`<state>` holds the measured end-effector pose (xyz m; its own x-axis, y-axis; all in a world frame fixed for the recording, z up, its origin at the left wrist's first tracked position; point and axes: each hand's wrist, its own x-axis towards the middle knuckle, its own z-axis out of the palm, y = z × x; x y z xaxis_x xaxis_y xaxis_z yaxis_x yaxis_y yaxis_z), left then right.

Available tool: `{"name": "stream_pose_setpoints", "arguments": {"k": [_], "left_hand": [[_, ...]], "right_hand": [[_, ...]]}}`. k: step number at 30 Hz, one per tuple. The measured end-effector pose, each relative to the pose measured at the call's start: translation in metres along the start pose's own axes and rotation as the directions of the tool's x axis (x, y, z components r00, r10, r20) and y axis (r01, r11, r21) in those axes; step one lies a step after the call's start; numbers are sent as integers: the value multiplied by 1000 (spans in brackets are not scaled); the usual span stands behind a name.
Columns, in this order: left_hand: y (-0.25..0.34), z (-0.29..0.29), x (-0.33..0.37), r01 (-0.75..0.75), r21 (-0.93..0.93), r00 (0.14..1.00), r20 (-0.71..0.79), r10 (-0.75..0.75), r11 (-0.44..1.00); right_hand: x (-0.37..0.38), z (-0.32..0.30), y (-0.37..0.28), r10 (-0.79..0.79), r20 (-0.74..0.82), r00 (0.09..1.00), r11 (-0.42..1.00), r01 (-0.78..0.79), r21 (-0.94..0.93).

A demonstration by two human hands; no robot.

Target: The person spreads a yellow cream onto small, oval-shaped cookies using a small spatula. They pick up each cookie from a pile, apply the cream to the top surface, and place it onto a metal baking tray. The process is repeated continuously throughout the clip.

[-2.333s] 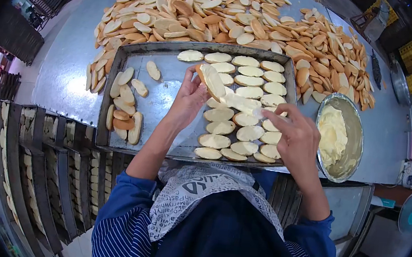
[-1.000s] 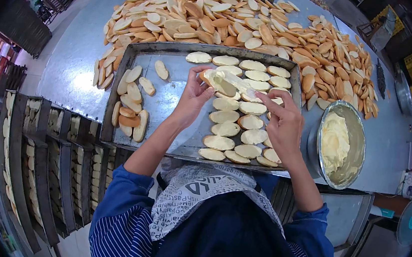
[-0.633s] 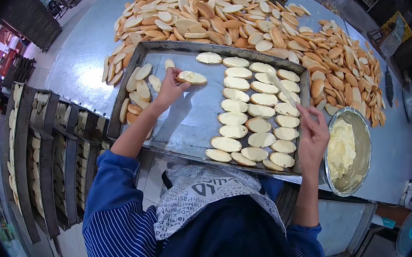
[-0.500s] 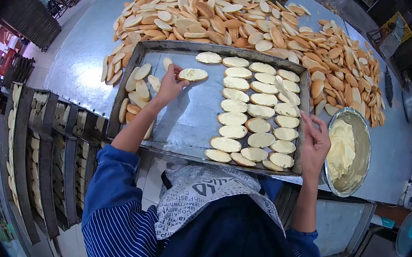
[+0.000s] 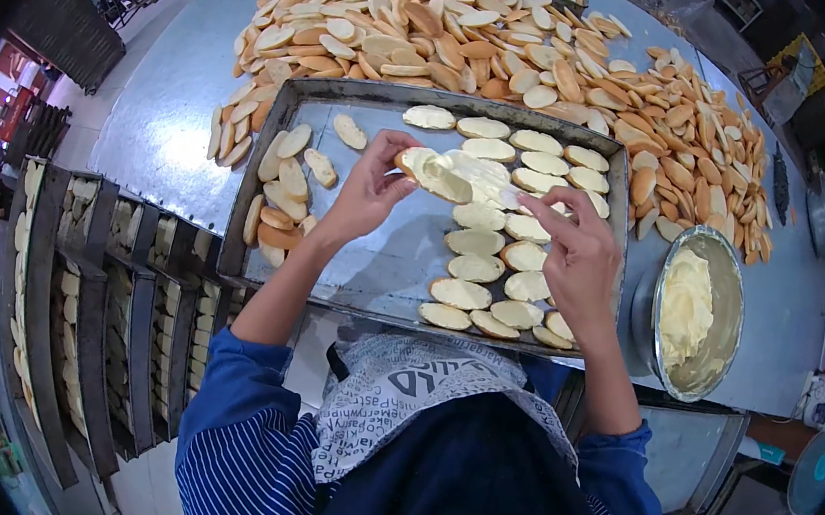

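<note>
Left hand [image 5: 367, 192] gripped a bread slice [image 5: 431, 174]; right hand [image 5: 579, 255] closed, spreading butter; tray [image 5: 370, 278] centre-frame half filled; left side was bare.

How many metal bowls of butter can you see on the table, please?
1: the bowl stands on the table just right of the tray, beside the right hand. Others may lie out of view.

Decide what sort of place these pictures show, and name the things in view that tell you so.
Probably a bakery or commercial kitchen: a metal table heaped with cut bread slices, a large baking tray of spread slices, and a rack of filled trays beside it. A metal bowl of pale spread stands nearby.
</note>
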<state>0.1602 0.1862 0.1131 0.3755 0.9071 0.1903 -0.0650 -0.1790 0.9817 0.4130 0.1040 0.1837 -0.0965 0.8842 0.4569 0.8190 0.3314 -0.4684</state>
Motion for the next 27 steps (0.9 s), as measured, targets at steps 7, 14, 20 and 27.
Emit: {"name": "stream_pose_setpoints", "arguments": {"k": [7, 14, 20, 27], "left_hand": [[-4, -13, 9, -15, 33, 1000, -8, 15, 999], [-77, -56, 38, 203, 192, 974, -136, -179, 960], [-104, -42, 56, 78, 633, 978, -199, 64, 770], [-81, -54, 59, 218, 852, 877, -384, 287, 476]], "right_hand": [[2, -22, 12, 29, 225, 974, 998, -39, 42], [-23, -32, 34, 231, 144, 962, 942, -259, 216], [-49, -38, 50, 344, 84, 935, 846, -347, 404], [-70, -55, 57, 410, 26, 912, 838, -387, 385]]}}
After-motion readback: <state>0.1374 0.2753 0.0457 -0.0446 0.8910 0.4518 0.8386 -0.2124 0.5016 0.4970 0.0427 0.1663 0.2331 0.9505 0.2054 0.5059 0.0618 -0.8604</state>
